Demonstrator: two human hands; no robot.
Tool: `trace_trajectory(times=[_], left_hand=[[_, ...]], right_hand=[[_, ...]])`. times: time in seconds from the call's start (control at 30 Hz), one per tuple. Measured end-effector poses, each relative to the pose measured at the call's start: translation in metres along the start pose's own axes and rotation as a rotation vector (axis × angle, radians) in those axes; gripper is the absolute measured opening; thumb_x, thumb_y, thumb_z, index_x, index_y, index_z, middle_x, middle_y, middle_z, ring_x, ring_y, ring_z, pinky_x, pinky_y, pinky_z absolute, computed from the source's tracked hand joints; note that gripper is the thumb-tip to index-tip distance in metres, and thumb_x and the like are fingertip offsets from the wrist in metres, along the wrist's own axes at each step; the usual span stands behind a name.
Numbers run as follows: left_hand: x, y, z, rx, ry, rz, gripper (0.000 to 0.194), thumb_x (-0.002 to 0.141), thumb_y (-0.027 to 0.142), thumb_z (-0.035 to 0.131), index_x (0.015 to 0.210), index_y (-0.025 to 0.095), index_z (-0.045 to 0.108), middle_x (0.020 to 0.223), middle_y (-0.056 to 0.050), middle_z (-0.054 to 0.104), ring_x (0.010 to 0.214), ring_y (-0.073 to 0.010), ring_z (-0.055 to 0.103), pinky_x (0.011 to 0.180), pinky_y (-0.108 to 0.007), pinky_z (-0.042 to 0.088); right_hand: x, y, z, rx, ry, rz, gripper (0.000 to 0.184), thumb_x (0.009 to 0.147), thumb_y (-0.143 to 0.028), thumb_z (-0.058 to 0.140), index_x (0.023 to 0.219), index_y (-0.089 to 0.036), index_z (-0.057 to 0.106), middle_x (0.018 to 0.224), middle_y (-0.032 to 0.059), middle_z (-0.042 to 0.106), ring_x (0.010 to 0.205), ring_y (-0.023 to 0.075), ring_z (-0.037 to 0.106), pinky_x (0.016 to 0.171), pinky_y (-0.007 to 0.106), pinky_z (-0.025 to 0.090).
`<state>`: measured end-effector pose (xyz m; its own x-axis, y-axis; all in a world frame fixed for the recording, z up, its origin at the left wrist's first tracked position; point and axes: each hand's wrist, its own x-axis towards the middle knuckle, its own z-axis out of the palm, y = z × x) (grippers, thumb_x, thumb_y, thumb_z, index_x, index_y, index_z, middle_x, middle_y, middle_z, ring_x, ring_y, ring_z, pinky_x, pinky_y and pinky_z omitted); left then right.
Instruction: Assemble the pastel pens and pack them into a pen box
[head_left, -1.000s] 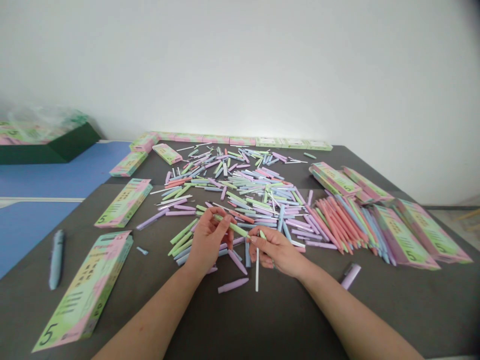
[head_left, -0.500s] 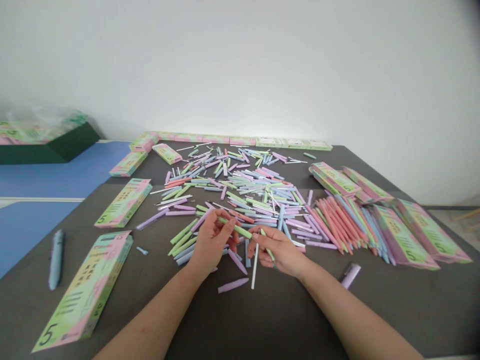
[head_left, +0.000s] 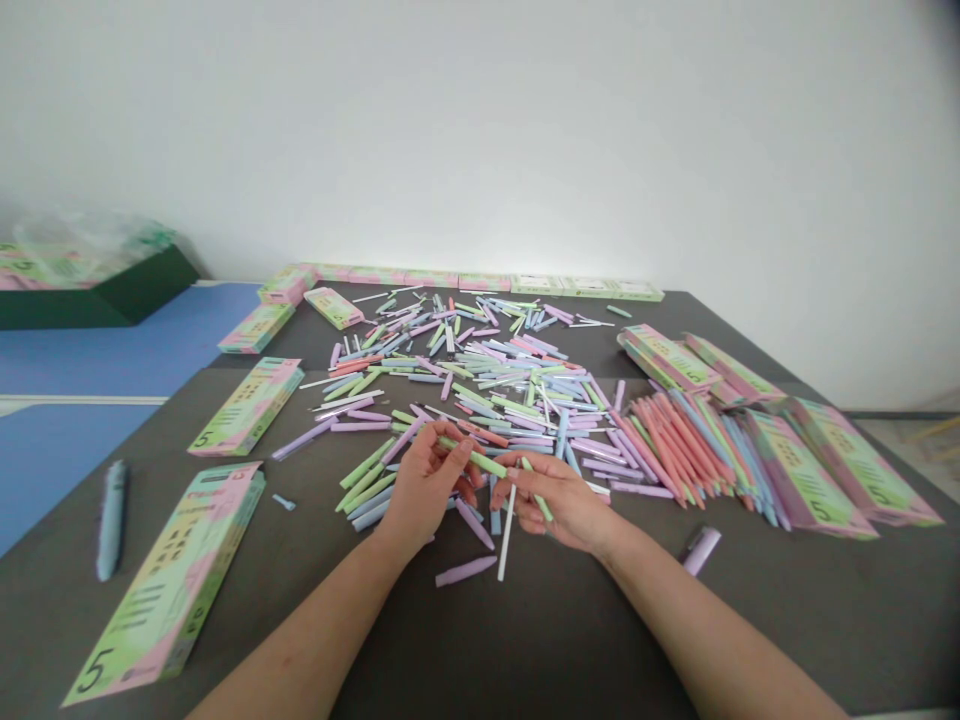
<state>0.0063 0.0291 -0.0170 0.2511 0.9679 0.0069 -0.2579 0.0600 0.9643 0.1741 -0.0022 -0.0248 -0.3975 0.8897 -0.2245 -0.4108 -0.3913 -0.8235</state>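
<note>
My left hand (head_left: 426,487) is closed around a green pen barrel (head_left: 480,461) that points right toward my other hand. My right hand (head_left: 556,502) pinches a thin white refill (head_left: 507,532) that hangs down toward the table, and a small green pen piece (head_left: 538,496) lies across its fingers. The two hands almost touch above the near edge of a big pile of pastel pen parts (head_left: 487,385) in green, purple, blue, pink and white.
Flat pastel boxes marked 5 lie at the left (head_left: 169,580) (head_left: 247,405), along the far edge (head_left: 480,282) and stacked at the right (head_left: 840,460). Assembled pens (head_left: 690,445) lie in a row at right. A blue pen (head_left: 111,520) and purple caps (head_left: 465,571) (head_left: 701,550) lie loose.
My left hand drew the green barrel slightly toward me and to the right. My right hand tilted the white refill, so its lower end swung left. The hands came closer together.
</note>
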Motion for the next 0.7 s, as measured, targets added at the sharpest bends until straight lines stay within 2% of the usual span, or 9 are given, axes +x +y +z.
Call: trace_trajectory(times=[0.3, 0.7], left_hand=[[0.0019, -0.0024, -0.0024, -0.063, -0.009, -0.021, 0.026, 0.078, 0.034, 0.067, 0.084, 0.018, 0.046, 0.078, 0.001, 0.062, 0.053, -0.0093, 0.058, 0.039, -0.019, 0.049], [0.0029, -0.0059, -0.0031, -0.099, -0.022, -0.048, 0.026, 0.079, 0.033, 0.067, 0.084, 0.018, 0.047, 0.075, 0.001, 0.062, 0.053, -0.0089, 0.058, 0.039, -0.018, 0.048]], right_hand=[[-0.0006, 0.0001, -0.0019, 0.036, -0.009, -0.006, 0.024, 0.078, -0.028, 0.067, 0.099, -0.016, 0.062, 0.076, 0.0072, 0.072, 0.038, 0.0035, 0.035, 0.036, 0.018, 0.026], [0.0015, 0.0032, -0.0017, -0.013, -0.003, -0.033, 0.022, 0.08, -0.03, 0.066, 0.096, -0.016, 0.06, 0.074, 0.0048, 0.071, 0.036, 0.0023, 0.033, 0.035, 0.016, 0.025]])
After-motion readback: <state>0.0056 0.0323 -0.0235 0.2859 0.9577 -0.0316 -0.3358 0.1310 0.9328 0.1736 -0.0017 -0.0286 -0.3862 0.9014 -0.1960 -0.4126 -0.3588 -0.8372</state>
